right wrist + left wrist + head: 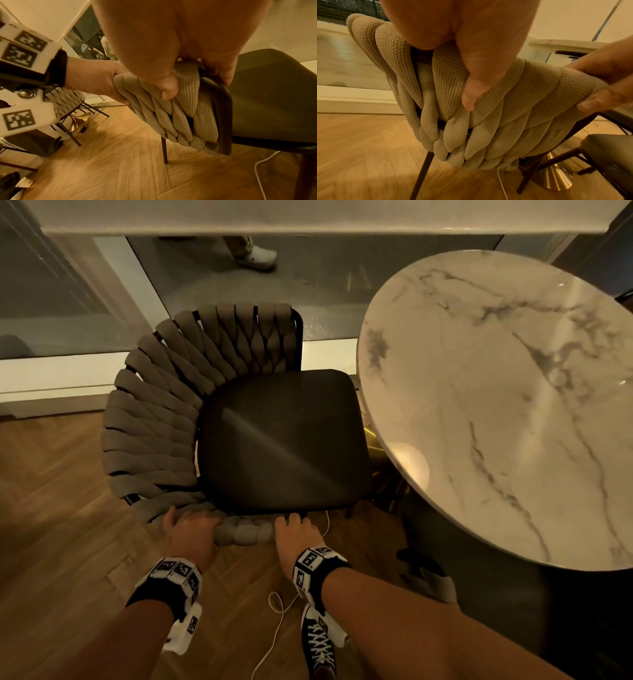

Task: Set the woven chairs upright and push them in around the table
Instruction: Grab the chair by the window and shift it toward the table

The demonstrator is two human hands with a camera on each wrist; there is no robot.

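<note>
A woven chair (161,405) with a grey braided back and a dark seat (284,440) stands upright on its legs, its open side facing the round marble table (496,405). The table's rim overlaps the seat's right edge. My left hand (190,530) and right hand (294,530) both grip the braided top rail on the near side, a short stretch of weave between them. In the left wrist view my thumb (471,88) presses into the weave (488,128). The right wrist view shows my right hand (171,75) curled over the rail's end by the dark frame (221,108).
Another woven chair (65,102) stands upright by the table's gold base (77,121). Part of a woven chair (431,580) shows under the table's near edge. A white cable (274,628) lies on the wood floor by my shoe (318,645). A glass wall and low white ledge (51,378) stand behind.
</note>
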